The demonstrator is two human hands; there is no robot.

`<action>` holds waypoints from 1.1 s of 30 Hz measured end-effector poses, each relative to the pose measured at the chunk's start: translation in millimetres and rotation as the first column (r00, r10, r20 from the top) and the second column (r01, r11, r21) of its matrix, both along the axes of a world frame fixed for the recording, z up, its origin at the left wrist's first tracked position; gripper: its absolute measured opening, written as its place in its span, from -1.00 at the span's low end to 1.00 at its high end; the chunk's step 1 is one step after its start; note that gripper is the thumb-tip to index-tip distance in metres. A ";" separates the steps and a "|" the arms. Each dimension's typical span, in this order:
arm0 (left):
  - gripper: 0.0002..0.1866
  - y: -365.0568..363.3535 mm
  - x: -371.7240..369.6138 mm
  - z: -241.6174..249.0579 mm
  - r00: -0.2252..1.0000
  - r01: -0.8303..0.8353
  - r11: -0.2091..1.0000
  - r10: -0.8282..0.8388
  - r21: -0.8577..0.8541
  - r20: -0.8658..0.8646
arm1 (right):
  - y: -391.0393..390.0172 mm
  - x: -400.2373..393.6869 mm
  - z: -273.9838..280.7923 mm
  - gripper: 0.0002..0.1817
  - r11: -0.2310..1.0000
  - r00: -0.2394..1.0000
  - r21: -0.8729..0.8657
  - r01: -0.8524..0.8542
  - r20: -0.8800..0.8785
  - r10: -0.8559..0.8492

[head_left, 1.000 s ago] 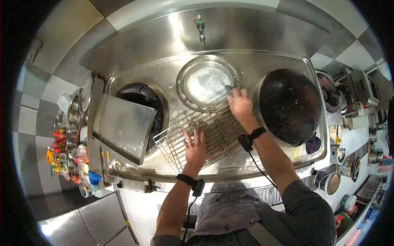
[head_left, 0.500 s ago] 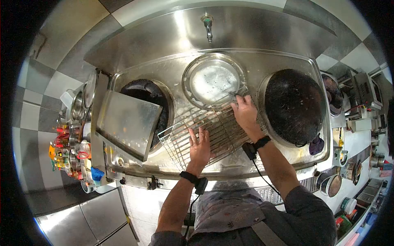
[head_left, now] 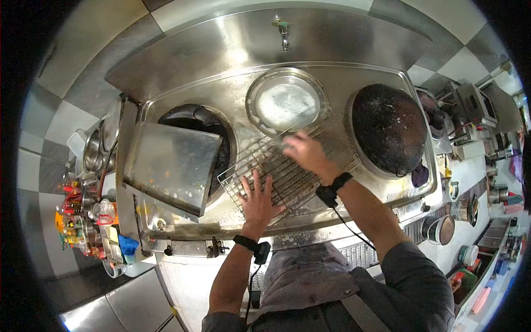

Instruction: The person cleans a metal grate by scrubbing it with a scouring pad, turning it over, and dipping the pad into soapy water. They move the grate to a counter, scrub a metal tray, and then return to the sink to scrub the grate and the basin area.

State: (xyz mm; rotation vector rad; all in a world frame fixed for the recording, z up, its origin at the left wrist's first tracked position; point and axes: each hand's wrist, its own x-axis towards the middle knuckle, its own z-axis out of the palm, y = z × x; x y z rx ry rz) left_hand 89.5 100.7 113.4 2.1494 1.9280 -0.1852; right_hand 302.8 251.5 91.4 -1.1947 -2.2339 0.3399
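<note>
A wire rack (head_left: 298,176) lies slanted on the steel counter, its upper edge beside a round metal basin (head_left: 286,102) of foamy water. My left hand (head_left: 258,202) rests on the rack's left part, fingers spread. Over the rack's upper part is my right hand (head_left: 304,150), its fingers closed and smeared by motion around something greyish that I cannot make out. Both wrists wear a black band with a small box and cable.
A flat metal tray (head_left: 171,166) partly covers the blackened left burner (head_left: 221,130). On the right sits a black wok (head_left: 390,130), with a dark cloth (head_left: 420,176) beside it. A faucet (head_left: 284,37) is on the back wall. Bottles (head_left: 74,221) stand far left.
My right hand has moved left across the rack. My left hand's fingers are spread wider. The view has shifted slightly.
</note>
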 end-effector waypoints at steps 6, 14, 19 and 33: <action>0.31 4.3 -9.3 -17.9 0.991 0.046 0.998 -0.042 -0.030 0.125 | -3.5 54.0 -28.7 -0.68 0.879 0.824 0.045 0.475 0.329 -0.462; 0.26 7.9 -4.2 -24.5 0.990 0.076 0.997 -0.074 -0.014 0.121 | -72.9 -35.9 -11.1 -0.76 0.986 0.938 -0.069 0.149 0.326 -0.119; 0.30 5.3 -5.9 -15.8 0.984 0.073 0.997 -0.066 -0.031 0.168 | -31.5 34.9 -1.0 -0.81 0.890 0.854 0.085 0.448 0.255 -0.454; 0.33 8.8 -5.7 -30.8 0.985 0.095 0.993 -0.104 0.073 0.139 | -48.7 -16.1 -11.7 -0.81 0.929 0.886 0.007 0.370 0.297 -0.355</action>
